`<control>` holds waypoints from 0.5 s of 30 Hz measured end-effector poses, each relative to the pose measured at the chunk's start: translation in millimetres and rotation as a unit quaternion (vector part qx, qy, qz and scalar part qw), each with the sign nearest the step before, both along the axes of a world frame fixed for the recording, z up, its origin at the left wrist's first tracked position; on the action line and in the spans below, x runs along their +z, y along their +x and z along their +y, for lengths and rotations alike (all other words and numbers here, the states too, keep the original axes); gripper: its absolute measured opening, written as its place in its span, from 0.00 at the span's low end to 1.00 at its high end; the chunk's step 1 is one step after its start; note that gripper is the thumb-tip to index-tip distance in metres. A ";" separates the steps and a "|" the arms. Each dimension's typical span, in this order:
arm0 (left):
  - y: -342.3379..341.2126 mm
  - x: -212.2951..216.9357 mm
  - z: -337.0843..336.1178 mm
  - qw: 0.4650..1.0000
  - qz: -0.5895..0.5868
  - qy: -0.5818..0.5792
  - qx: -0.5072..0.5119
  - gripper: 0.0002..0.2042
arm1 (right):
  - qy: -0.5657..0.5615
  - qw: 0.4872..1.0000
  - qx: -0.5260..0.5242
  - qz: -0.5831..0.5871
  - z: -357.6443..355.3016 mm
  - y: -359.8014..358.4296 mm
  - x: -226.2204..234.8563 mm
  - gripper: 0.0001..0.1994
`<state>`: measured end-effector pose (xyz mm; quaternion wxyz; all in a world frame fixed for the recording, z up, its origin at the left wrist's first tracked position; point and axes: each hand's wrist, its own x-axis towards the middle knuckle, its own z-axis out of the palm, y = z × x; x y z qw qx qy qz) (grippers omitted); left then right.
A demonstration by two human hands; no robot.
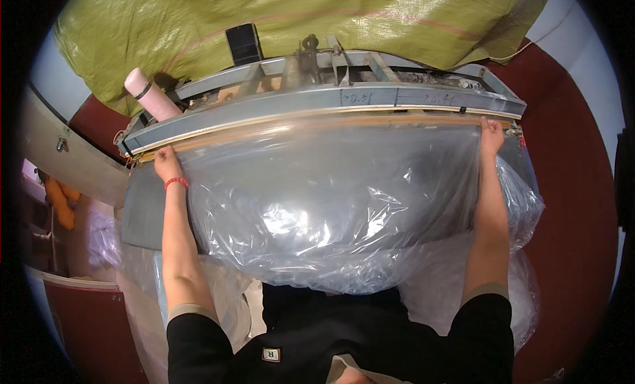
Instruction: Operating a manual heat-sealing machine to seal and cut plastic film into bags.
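Observation:
A wide sheet of clear plastic film [331, 185] stretches between my hands and hangs in shiny folds toward my body. My left hand [168, 163], with a red bead bracelet at its wrist, pinches the film's left end. At the other end my right hand [491, 136] grips the film's far corner. Both hands are closed at the long brown strip [410, 121] along the front of a machine. Just beyond it runs a grey metal bar [278, 113] with handwritten marks. Beneath the film lies a dark grey table surface [142, 205].
Behind the bar are the machine's metal frame [370, 60], a pink cylindrical bottle [152, 96] and a black phone-like slab [244, 44]. A yellow-green tarp [297, 20] covers what stands at the back. More plastic film [509, 291] hangs at the right, and a door [73, 146] stands at the left.

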<state>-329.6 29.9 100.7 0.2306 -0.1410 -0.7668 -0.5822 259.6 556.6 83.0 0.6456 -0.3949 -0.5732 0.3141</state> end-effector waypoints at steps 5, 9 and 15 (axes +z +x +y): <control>10.0 13.9 2.3 0.999 -0.002 -0.015 0.051 0.07 | -0.016 0.990 -0.106 -0.093 2.3 5.9 4.7 0.09; 3.2 15.9 -1.0 0.981 -0.044 -0.054 0.180 0.08 | -0.040 0.984 -0.164 -0.055 1.5 6.2 16.9 0.08; -18.7 7.8 -13.8 0.986 -0.125 0.017 0.113 0.10 | -0.082 0.990 -0.115 -0.006 -29.6 -0.1 40.7 0.06</control>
